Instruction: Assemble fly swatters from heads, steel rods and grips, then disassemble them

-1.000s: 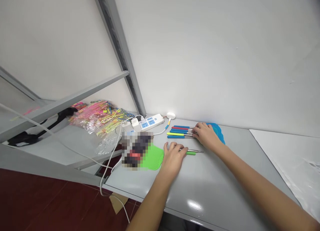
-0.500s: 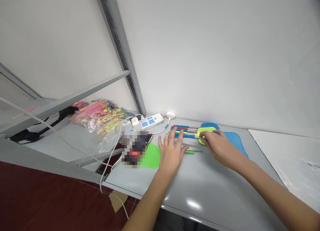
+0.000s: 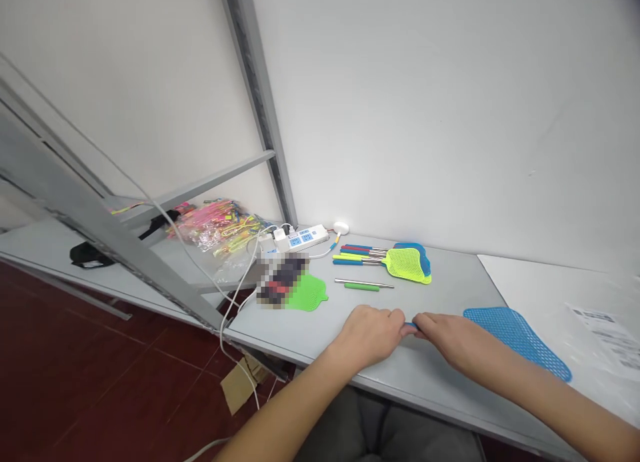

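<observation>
Near the front edge of the grey table, my left hand (image 3: pixel 373 332) and my right hand (image 3: pixel 447 335) are both closed on a blue fly swatter (image 3: pixel 517 335). A short bit of blue handle shows between them, and its mesh head sticks out past my right hand. Behind my hands lie a green handle (image 3: pixel 361 287) and a thin metal rod (image 3: pixel 367 283), side by side. Farther back is a pile of fly swatters, a yellow one (image 3: pixel 407 265) on top of blue ones. A loose green swatter head (image 3: pixel 311 294) lies to the left.
A white power strip (image 3: pixel 306 238) with plugs stands against the wall. A pixelated dark object (image 3: pixel 283 279) partly covers the green head. Bagged colourful items (image 3: pixel 217 225) lie left of the grey metal post (image 3: pixel 255 82). A white sheet (image 3: pixel 530 282) covers the table's right side.
The blue swatter has come off the pile toward the table's front edge in my right hand. My left hand, before spread near the green handle, has moved over and closed on it too.
</observation>
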Demonstrator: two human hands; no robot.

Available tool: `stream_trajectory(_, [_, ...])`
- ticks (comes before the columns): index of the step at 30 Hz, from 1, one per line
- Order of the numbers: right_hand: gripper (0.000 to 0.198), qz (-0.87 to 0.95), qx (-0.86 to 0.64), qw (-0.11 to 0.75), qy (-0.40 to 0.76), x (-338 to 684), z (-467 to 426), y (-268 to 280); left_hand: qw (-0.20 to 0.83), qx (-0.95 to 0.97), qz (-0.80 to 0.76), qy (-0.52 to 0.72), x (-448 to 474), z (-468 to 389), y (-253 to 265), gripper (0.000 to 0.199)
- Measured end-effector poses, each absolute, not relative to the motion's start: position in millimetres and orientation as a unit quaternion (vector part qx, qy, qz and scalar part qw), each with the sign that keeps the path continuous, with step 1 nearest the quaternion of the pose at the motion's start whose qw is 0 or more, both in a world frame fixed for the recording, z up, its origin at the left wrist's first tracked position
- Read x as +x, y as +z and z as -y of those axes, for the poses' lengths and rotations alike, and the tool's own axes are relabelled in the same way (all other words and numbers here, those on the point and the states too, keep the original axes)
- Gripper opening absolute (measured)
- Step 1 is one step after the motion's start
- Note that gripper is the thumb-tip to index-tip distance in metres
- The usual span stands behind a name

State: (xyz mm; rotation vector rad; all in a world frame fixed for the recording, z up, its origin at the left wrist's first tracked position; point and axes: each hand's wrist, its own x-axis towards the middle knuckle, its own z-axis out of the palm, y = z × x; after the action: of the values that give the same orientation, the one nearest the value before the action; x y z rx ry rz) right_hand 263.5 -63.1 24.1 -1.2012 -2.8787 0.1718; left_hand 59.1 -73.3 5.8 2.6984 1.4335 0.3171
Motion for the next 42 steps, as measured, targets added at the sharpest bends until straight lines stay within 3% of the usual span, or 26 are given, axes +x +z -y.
stream_trajectory(8, [0.016,0.952,-0.247,0.039,-0.179,260.6,81.0,5.8,0.146,0.840,-0.516,0.087,49.4,120.5,8.6,0.062])
stream_trajectory(15, [0.022,0.966,-0.126,0.044,-0.222,275.2,71.0,4.7,0.285,0.841,-0.457,0.054,54.4,124.4,6.6,0.078])
stream_trajectory(18, [0.025,0.975,-0.185,0.010,-0.119,272.6,61.8,10.6,0.266,0.835,-0.478,0.063,57.6,118.0,6.5,0.074])
stream_trajectory(24, [0.030,0.941,-0.334,-0.009,0.053,261.8,46.9,38.6,0.086,0.827,-0.543,0.118,68.6,97.7,22.9,0.034])
stream_trajectory(28, [0.039,0.809,-0.400,-0.045,0.428,269.6,30.3,60.7,0.062,0.881,-0.459,0.095,75.9,63.7,31.4,0.021])
stream_trajectory(30, [0.040,0.749,-0.416,-0.059,0.512,276.9,22.6,66.5,0.078,0.902,-0.420,0.070,79.2,44.6,32.4,0.017])
stream_trajectory(32, [0.039,0.776,-0.414,-0.057,0.473,283.9,19.7,66.6,0.102,0.913,-0.393,0.044,81.8,30.4,32.9,0.016])
stream_trajectory(36, [0.027,0.865,-0.432,-0.061,0.249,290.7,27.8,50.0,0.184,0.914,-0.363,-0.004,80.7,21.4,35.7,0.022])
stream_trajectory(42, [0.019,0.938,-0.336,-0.082,0.018,277.5,34.6,23.2,0.396,0.857,-0.325,-0.051,56.3,20.9,43.1,0.031])
